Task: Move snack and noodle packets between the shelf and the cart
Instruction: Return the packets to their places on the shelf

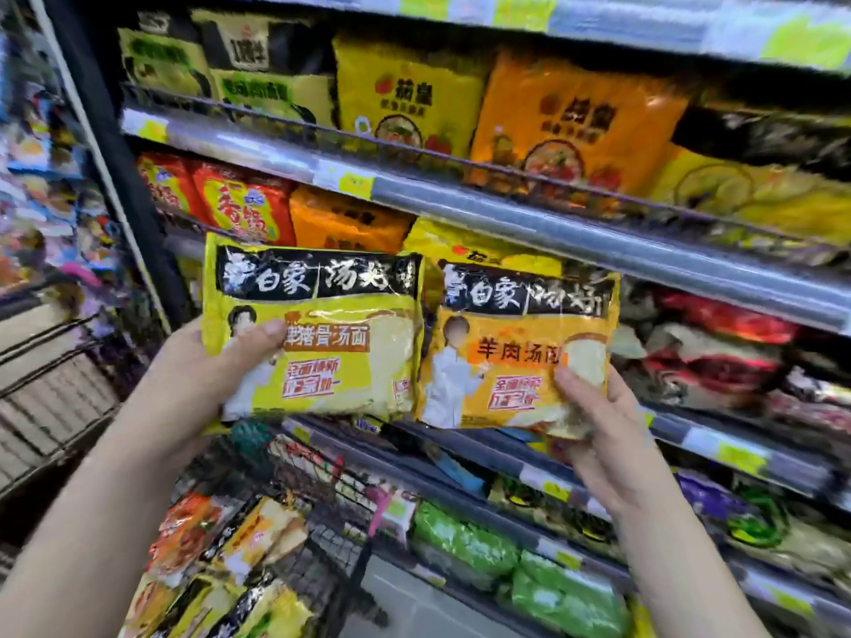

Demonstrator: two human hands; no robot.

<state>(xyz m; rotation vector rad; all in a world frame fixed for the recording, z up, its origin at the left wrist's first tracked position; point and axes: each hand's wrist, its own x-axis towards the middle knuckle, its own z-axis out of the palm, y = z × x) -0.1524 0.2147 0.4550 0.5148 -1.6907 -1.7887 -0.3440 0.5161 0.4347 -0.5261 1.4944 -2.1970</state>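
Note:
My left hand point(216, 366) grips a yellow noodle packet point(336, 333) by its lower left corner, thumb across the front. My right hand point(598, 416) grips an orange-yellow noodle packet point(511, 352) by its lower right corner. Both packets are held upright side by side, their edges almost touching, in front of the middle shelf point(575, 227). Below my left arm the wire cart point(322, 536) holds several noodle packets point(248, 545).
The shelves carry yellow, orange and red noodle packets above, red and white packs point(718, 356) at the right, and green packs point(465, 541) lower down. A black shelf upright point(115, 149) stands at the left, with another wire rack point(50, 384) beyond it.

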